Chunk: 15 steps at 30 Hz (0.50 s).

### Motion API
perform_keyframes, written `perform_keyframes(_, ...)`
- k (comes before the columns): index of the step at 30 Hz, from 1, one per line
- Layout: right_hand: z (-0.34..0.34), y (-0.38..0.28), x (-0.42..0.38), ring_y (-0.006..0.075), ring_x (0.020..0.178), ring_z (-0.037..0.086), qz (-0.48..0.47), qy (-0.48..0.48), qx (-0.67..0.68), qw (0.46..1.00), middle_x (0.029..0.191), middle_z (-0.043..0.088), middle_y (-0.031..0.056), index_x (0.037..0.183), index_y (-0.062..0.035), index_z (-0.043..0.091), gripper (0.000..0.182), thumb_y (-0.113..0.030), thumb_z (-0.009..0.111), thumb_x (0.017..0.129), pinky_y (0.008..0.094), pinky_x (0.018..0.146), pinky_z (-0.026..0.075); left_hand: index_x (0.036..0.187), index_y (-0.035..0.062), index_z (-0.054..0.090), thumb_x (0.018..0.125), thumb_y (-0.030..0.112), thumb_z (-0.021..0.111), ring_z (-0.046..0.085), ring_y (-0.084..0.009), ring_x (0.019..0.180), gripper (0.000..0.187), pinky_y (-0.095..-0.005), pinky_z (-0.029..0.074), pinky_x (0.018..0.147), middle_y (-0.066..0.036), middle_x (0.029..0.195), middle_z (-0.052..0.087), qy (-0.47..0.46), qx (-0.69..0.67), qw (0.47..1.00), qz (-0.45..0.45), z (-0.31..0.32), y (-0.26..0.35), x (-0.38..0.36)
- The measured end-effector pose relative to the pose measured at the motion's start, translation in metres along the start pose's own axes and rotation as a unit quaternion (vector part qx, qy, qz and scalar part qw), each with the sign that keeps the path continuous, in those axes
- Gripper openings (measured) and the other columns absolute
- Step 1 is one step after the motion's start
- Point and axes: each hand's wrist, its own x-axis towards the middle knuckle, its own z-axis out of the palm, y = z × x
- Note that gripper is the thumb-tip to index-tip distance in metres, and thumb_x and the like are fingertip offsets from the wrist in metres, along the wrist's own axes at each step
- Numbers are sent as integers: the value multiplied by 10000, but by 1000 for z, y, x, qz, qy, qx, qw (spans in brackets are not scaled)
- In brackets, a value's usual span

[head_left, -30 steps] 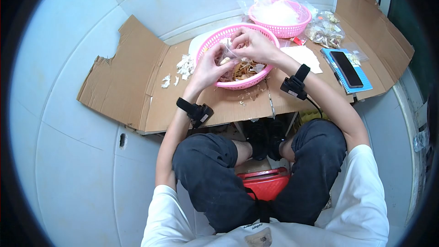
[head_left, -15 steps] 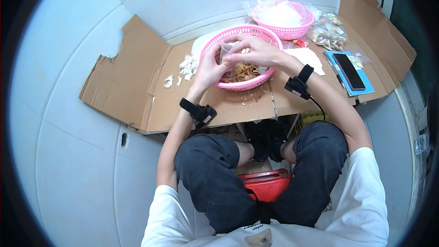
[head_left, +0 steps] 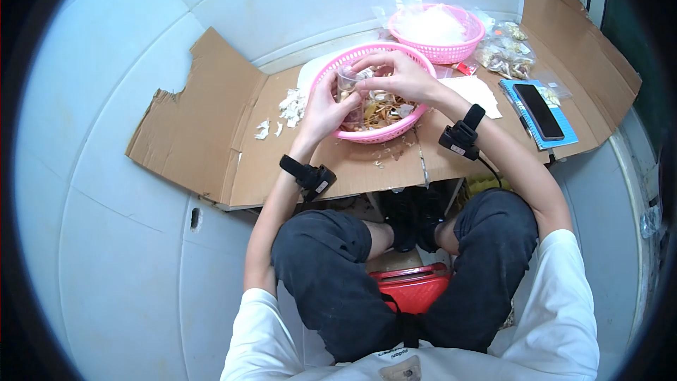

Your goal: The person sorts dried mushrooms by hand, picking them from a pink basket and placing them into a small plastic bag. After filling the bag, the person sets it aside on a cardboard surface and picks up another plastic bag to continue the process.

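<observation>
Over the near-left part of a pink plastic basket [head_left: 386, 132], my left hand [head_left: 323, 111] is closed around a clear plastic bag [head_left: 347, 83]. The bag stands upright with its mouth upward, and some small pieces show faintly inside it. My right hand [head_left: 400, 79] comes from the right with curled fingers, its fingertips at the rim of the bag; the exact contact is hard to see. Beneath both hands, the basket holds a mix of dried, stringy brown and yellow pieces [head_left: 384, 111] with some pale bits. My hands hide part of this mix.
White flaky pieces [head_left: 292, 104] lie left of the basket on the cardboard [head_left: 282, 162]. Behind stands another pink basket [head_left: 444, 53] with clear bags [head_left: 430, 25]. Filled bags [head_left: 509, 56], a white sheet [head_left: 474, 93], and a phone [head_left: 538, 109] on a blue notebook [head_left: 564, 134] are at the right.
My right fingers have shifted slightly right, away from the left hand, and more of the bag shows. My left hand still holds the bag in about the same place.
</observation>
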Motion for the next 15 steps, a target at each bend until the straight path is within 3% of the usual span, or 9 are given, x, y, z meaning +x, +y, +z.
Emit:
perform_keyframes(2,2,-1,-1,118,975,616,-6,7,-17,1000,1218,685,50,1234,-70,710,389,-217,751,876,288,844,521,1283,-22,560,894,181,768,659,-174,1077,485,-323,536,914,-127,1167,685,6,42,999,3,-1,-3,1)
perform_keyframes(7,6,8,1,156,1049,579,-96,76,-69,990,1343,615,69,1390,-118,607,561,-254,756,866,321,922,502,1263,-21,570,891,193,768,660,-168,1069,472,-328,536,913,-121,1159,687,1,32,999,3,0,-3,2)
perform_keyframes(12,8,6,-1,176,1131,566,-93,63,-76,991,1403,566,92,1458,-144,545,644,-308,753,870,343,955,489,1256,-19,570,887,198,758,661,-172,1064,467,-335,535,913,-120,1153,685,-21,81,996,-36,-3,7,-1)
perform_keyframes(15,7,6,-1,175,1157,569,-73,46,-89,992,1399,570,100,1454,-140,549,642,-324,752,873,338,947,491,1278,-15,559,883,196,751,661,-177,1062,487,-338,536,911,-122,1156,682,-41,56,998,6,-1,-3,1)
